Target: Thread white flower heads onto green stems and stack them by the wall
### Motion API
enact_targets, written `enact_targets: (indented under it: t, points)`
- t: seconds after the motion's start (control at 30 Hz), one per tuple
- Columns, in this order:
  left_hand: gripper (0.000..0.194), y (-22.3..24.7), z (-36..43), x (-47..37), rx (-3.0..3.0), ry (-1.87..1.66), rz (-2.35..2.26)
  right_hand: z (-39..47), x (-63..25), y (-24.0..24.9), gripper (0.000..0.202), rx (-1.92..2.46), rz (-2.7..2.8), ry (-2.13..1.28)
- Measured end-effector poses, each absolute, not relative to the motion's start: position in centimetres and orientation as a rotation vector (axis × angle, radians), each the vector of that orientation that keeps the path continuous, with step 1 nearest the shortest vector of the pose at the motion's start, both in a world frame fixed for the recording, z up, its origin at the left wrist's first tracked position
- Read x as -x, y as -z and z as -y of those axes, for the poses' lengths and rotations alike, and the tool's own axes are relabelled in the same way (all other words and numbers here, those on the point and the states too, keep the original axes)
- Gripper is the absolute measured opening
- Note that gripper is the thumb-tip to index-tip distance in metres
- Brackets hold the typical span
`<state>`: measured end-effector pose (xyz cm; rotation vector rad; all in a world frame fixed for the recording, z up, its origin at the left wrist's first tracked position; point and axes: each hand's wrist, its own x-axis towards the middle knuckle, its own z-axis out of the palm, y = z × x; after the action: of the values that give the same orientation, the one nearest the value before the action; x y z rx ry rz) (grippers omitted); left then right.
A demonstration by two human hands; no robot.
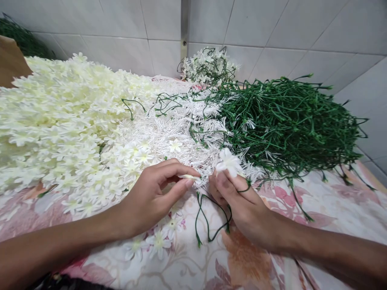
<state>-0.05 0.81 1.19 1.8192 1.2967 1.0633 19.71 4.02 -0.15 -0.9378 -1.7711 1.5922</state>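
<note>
My left hand (163, 187) pinches a pale artificial flower head (190, 177) between thumb and index finger. Just to the right, my right hand (234, 193) is closed on a green plastic flower stem (208, 225), whose thin branches hang below the fingers. A white artificial flower (228, 162) stands above the right thumb, at the upper end of what this hand holds. The two hands are close together but apart. White stamen pieces (169, 129) lie in a heap right behind them. Parts of the stem inside the right fist are hidden.
Loose cream flower heads (60, 117) form a large pile at the left. Green stems (296, 125) are heaped at the right. A bunch of assembled flowers (210, 66) rests against the tiled wall (248, 24). Floral cloth (187, 262) covers the surface; brown cardboard (12, 60) stands far left.
</note>
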Motion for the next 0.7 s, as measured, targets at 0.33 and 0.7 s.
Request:
enact_targets:
  t: [0.33, 0.7]
  points:
    - [0.022, -1.20, -0.10, -0.25, -2.196, -0.958, -1.260, -4.45, -18.65, -0.40, 0.025, 0.841, 1.608, -1.784]
    - [0.021, -0.63, 0.10, -0.35, -2.467, -0.949, -1.209, -4.08, -18.97, -0.14, 0.017, 0.865, 1.625, -1.775]
